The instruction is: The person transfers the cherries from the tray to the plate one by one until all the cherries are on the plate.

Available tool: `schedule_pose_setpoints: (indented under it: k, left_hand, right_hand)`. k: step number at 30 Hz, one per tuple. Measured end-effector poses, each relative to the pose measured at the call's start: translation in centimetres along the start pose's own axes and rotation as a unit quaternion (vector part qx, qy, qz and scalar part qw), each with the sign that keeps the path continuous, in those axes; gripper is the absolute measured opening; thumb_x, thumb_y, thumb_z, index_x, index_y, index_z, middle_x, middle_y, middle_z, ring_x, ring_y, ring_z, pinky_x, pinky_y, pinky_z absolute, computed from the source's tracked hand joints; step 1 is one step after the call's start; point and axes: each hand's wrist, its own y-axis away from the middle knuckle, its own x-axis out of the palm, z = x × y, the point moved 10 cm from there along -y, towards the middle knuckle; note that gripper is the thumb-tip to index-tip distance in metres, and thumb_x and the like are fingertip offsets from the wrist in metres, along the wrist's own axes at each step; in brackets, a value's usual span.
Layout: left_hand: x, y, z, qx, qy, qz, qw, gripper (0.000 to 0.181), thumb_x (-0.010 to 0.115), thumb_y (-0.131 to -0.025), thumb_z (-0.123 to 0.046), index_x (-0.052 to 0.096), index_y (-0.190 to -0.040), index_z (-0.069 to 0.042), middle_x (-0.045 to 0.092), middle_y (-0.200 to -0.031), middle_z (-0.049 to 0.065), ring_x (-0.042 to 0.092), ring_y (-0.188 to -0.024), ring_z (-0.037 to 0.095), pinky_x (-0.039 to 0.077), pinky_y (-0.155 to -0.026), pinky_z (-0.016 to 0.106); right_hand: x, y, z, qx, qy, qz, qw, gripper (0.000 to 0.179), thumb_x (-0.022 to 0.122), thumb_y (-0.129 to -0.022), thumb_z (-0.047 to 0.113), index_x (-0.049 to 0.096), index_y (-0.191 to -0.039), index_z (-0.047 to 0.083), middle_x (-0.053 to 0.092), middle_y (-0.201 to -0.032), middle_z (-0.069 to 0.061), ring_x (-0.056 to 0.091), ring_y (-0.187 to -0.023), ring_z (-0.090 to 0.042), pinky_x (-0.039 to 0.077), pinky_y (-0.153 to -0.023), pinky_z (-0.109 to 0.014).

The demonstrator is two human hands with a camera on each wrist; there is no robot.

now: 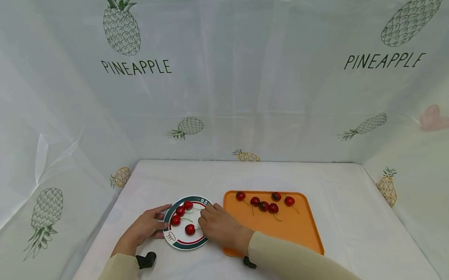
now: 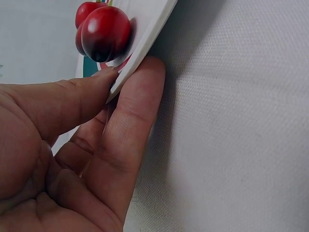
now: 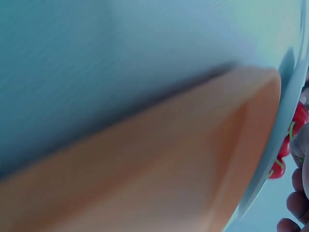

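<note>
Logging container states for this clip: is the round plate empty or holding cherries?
Holding cherries: the head view shows at least four on the plate, whose rim the left hand grips.

Head view: soft, even, fairly bright light; source not traceable. Sheet (image 1: pixel 260 96) grey-white, pale sheen along folds; desk (image 1: pixel 350 209) paler, shadows faint. Left wrist: dimmer, greyer; left hand (image 2: pixel 67 140) reasonably crisp, soft sheen on cherry (image 2: pixel 106 33), sheet behind out of focus, soft-edged shadow on desk beside plate (image 2: pixel 153 24). Right wrist: strong blue-teal cast, tray (image 3: pixel 145 179) blurred, dark shadow along its edge, pale glow upper right
</note>
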Motion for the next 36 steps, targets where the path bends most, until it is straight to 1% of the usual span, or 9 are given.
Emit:
schedule_pose_setpoints:
  k: [4, 9, 11, 18, 25, 27, 31, 33, 36]
  left_hand:
    - [0.0, 0.1, -0.1, 0.001, 0.002, 0.003, 1.0000, 0.073, 0.074, -0.092, 0.004, 0.050, -0.158, -0.015, 0.054, -0.134, 0.025, 0.067, -0.090, 0.023, 0.065, -0.075, 0.035]
    - [-0.1, 0.2, -0.2, 0.002, 0.005, 0.004, 1.0000, 0.072, 0.074, -0.091, 0.005, 0.050, -0.157, -0.014, 0.056, -0.132, 0.024, 0.067, -0.089, 0.023, 0.065, -0.074, 0.036]
    - [-0.1, 0.2, -0.2, 0.003, 0.006, 0.005, 1.0000, 0.073, 0.074, -0.091, 0.005, 0.050, -0.157, -0.014, 0.056, -0.131, 0.023, 0.068, -0.089, 0.023, 0.065, -0.074, 0.036]
    - [0.0, 0.1, -0.1, 0.005, 0.009, 0.004, 0.9999, 0.073, 0.074, -0.091, 0.005, 0.051, -0.157, -0.014, 0.056, -0.132, 0.024, 0.069, -0.090, 0.023, 0.066, -0.075, 0.037]
    - [0.0, 0.2, -0.1, 0.005, 0.006, 0.001, 1.0000, 0.073, 0.075, -0.090, 0.005, 0.051, -0.157, -0.014, 0.057, -0.132, 0.024, 0.069, -0.088, 0.023, 0.066, -0.074, 0.037]
    - [0.0, 0.2, -0.1, 0.006, 0.007, 0.002, 1.0000, 0.073, 0.075, -0.090, 0.005, 0.051, -0.157, -0.014, 0.057, -0.131, 0.024, 0.069, -0.088, 0.023, 0.066, -0.074, 0.037]
    - [0.0, 0.2, -0.1, 0.006, 0.008, 0.002, 1.0000, 0.073, 0.075, -0.090, 0.004, 0.051, -0.157, -0.014, 0.057, -0.132, 0.024, 0.069, -0.088, 0.023, 0.066, -0.074, 0.037]
    - [0.0, 0.2, -0.1, 0.006, 0.005, 0.001, 1.0000, 0.073, 0.075, -0.090, 0.004, 0.051, -0.157, -0.014, 0.056, -0.132, 0.024, 0.069, -0.089, 0.023, 0.065, -0.074, 0.037]
    - [0.0, 0.2, 0.0, 0.004, 0.003, 0.000, 1.0000, 0.073, 0.075, -0.091, 0.004, 0.050, -0.157, -0.014, 0.055, -0.133, 0.024, 0.068, -0.090, 0.023, 0.065, -0.074, 0.036]
  right_hand:
    - [-0.1, -0.9, 0.8, -0.002, 0.004, -0.007, 1.0000, 0.021, 0.072, -0.101, 0.032, 0.068, -0.113, 0.016, 0.062, -0.105, 0.002, 0.050, -0.100, -0.018, 0.046, -0.089, -0.028]
    - [-0.3, -2.0, 1.5, -0.001, 0.005, -0.024, 0.9997, 0.016, 0.070, -0.102, 0.030, 0.068, -0.111, 0.017, 0.060, -0.102, 0.003, 0.049, -0.098, -0.017, 0.046, -0.087, -0.028]
    - [-0.1, -2.4, 1.7, 0.000, 0.001, -0.022, 0.9998, 0.017, 0.069, -0.102, 0.031, 0.067, -0.111, 0.017, 0.061, -0.103, 0.003, 0.049, -0.098, -0.016, 0.046, -0.087, -0.028]
    - [0.8, -3.4, 1.9, 0.012, -0.013, 0.004, 0.9998, 0.021, 0.066, -0.103, 0.035, 0.067, -0.116, 0.018, 0.061, -0.109, 0.003, 0.049, -0.103, -0.016, 0.046, -0.090, -0.028]
    - [1.2, -3.8, 1.9, 0.019, -0.011, 0.022, 0.9995, 0.046, 0.080, -0.094, 0.043, 0.066, -0.129, 0.017, 0.063, -0.123, 0.001, 0.049, -0.111, -0.017, 0.048, -0.100, -0.030]
    - [1.1, -3.8, 1.7, 0.021, -0.013, 0.023, 0.9994, 0.049, 0.082, -0.092, 0.043, 0.065, -0.130, 0.017, 0.063, -0.124, 0.001, 0.050, -0.113, -0.017, 0.049, -0.102, -0.030]
    - [0.7, -3.9, 1.4, 0.026, -0.020, 0.020, 0.9992, 0.048, 0.082, -0.092, 0.042, 0.065, -0.128, 0.016, 0.063, -0.122, 0.001, 0.051, -0.116, -0.018, 0.050, -0.105, -0.032]
    - [0.6, -3.8, 1.2, 0.028, -0.024, 0.021, 0.9991, 0.047, 0.081, -0.092, 0.043, 0.065, -0.128, 0.016, 0.063, -0.122, 0.000, 0.051, -0.116, -0.019, 0.050, -0.104, -0.033]
    - [0.4, -3.8, 0.7, 0.039, -0.025, 0.019, 0.9988, 0.046, 0.074, -0.097, 0.047, 0.065, -0.129, 0.016, 0.063, -0.124, 0.001, 0.051, -0.116, -0.019, 0.050, -0.102, -0.033]
